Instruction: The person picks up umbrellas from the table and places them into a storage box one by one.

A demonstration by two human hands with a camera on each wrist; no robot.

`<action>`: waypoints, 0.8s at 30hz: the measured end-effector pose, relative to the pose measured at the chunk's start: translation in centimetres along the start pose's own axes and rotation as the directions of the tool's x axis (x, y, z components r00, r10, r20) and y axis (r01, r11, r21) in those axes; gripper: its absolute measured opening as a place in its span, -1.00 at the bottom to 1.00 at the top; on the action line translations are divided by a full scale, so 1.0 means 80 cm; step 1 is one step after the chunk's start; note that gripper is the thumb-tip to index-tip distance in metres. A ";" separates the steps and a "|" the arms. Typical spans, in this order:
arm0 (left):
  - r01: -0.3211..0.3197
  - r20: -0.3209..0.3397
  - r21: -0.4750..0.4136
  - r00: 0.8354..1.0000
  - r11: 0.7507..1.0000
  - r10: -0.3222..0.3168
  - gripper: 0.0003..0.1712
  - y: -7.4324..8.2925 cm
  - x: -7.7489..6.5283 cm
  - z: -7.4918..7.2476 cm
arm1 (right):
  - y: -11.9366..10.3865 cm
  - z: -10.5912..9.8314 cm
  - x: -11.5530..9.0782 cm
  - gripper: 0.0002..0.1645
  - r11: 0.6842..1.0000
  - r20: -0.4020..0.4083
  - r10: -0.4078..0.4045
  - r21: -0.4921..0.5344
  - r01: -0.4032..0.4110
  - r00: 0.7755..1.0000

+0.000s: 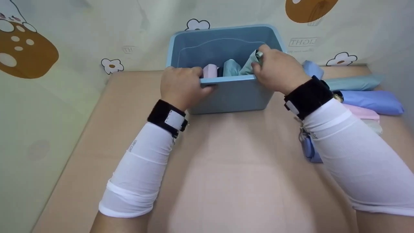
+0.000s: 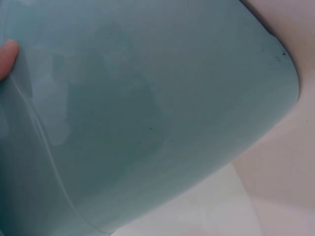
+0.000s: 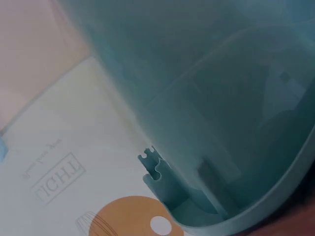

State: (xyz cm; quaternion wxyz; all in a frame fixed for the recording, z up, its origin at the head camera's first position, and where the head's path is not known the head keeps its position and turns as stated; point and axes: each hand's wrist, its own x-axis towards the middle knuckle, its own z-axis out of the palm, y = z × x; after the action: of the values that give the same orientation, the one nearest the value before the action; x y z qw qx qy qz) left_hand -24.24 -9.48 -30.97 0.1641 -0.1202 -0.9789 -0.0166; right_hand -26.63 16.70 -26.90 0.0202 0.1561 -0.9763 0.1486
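Note:
A blue-grey plastic bin [image 1: 233, 95] stands at the back of the table. My left hand [image 1: 182, 84] grips its front rim, the thumb outside; in the left wrist view one fingertip [image 2: 7, 58] shows beside the bin wall [image 2: 162, 113]. At the bin's right front corner my right hand [image 1: 280, 69] holds a teal folded umbrella [image 1: 249, 66], tilted inside the bin. Beside it are another teal folded umbrella [image 1: 231, 68] and a pink one [image 1: 210, 71]. The right wrist view shows mostly the bin's outer wall and rim [image 3: 236, 223]; the held umbrella is hidden there.
Right of the bin lie several folded umbrellas, among them a teal one [image 1: 354, 82], a blue one [image 1: 372, 102] and a pink one [image 1: 362, 112]. Another blue one [image 1: 310, 150] is partly covered by my right arm. A patterned wall covering [image 1: 139, 42] rises behind.

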 end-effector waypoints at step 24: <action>0.008 -0.004 0.009 1.000 1.000 -0.008 -0.33 0.001 0.001 0.000 | 0.010 0.014 -0.002 -0.46 0.995 -0.111 -0.033 0.085 0.042 0.993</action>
State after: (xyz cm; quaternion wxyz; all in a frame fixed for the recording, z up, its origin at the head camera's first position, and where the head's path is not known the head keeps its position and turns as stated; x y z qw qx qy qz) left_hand -24.31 -9.36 -30.97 0.1666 -0.1156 -0.9791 -0.0128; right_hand -26.72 17.13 -28.23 0.0695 0.1668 -0.9632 0.1990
